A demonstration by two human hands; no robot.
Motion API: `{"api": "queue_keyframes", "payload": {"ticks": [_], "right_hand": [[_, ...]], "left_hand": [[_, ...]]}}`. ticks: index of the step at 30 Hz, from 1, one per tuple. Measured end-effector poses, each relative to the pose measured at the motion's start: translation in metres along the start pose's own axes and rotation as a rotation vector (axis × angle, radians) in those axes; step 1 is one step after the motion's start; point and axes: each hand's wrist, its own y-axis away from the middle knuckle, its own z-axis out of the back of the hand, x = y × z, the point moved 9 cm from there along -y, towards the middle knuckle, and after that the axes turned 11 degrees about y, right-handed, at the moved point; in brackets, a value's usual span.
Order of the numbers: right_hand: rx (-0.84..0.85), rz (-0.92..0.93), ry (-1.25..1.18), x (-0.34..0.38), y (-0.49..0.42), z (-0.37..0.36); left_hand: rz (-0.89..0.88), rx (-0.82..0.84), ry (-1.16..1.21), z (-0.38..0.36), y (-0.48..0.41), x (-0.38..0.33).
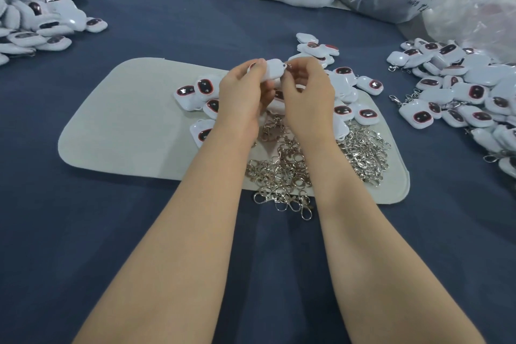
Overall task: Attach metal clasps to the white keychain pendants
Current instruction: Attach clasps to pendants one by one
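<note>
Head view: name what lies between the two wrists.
Loose metal clasps, heaped on the pale mat and spilling onto the blue cloth, as the head view shows.

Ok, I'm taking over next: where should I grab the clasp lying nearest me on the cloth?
Probably pinch the clasp by its near hook end, coming from above. It lies flat on the cloth, with that end pointing clear of the pile and its far end among the others.

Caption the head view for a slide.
Left hand holds white rounded plastic pendant; right hand pinches silver metal clasp onto it.
</note>
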Motion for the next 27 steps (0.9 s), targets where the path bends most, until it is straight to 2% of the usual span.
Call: {"api": "queue_keyframes", "payload": {"ticks": [5,13,19,22,27], "right_hand": [[-0.050,-0.009,-0.033,-0.001,0.000,0.005],[-0.119,0.034,0.013,0.005,0.002,0.013],[-0.107,0.062,0.093,0.005,0.000,0.013],[-0.102,0.073,0.122,0.004,0.000,0.011],[-0.076,0.042,0.108,0.000,0.001,0.009]], "left_hand": [[0.078,-0.025,0.108,0.003,0.003,0.005],[0.047,-0.029,0.084,0.002,0.006,0.002],[-0.219,0.002,-0.129,-0.002,0.012,-0.019],[-0.356,0.073,-0.263,-0.011,0.018,-0.029],[-0.446,0.159,-0.382,-0.022,0.024,-0.030]]}}
